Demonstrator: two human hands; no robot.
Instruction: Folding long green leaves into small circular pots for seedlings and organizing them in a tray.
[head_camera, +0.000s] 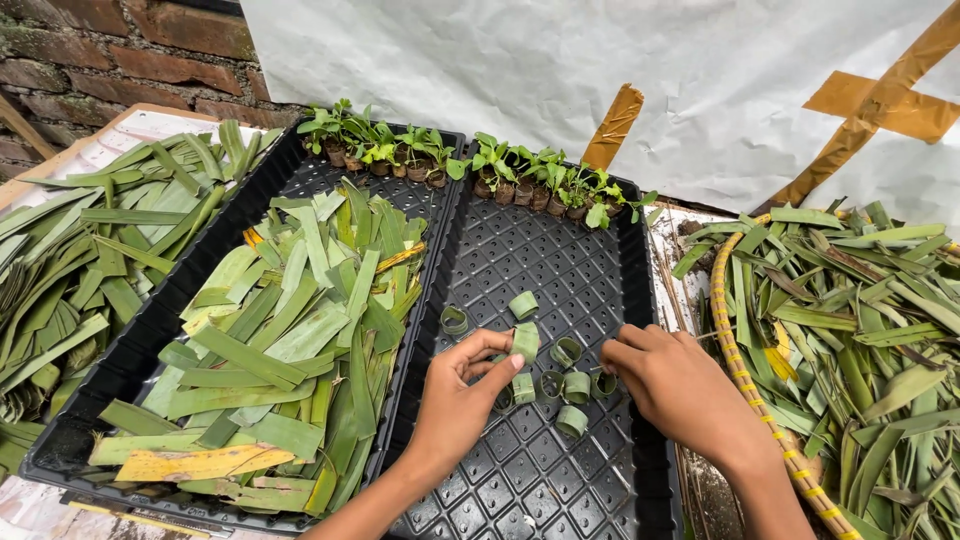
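Note:
My left hand pinches a rolled green leaf ring between thumb and fingers, above the right black tray. My right hand reaches in from the right, fingertips touching the loose leaf rings that lie in a small cluster on the tray's gridded floor. Whether it grips one is hidden under its fingers. Two more rings lie a little farther back. A row of small seedlings in leaf cups stands along the tray's far edge.
The left black tray holds a heap of cut green leaf strips and more seedlings at its back. More strips lie on a board at the left and in a round woven basket at the right. A white sheet hangs behind.

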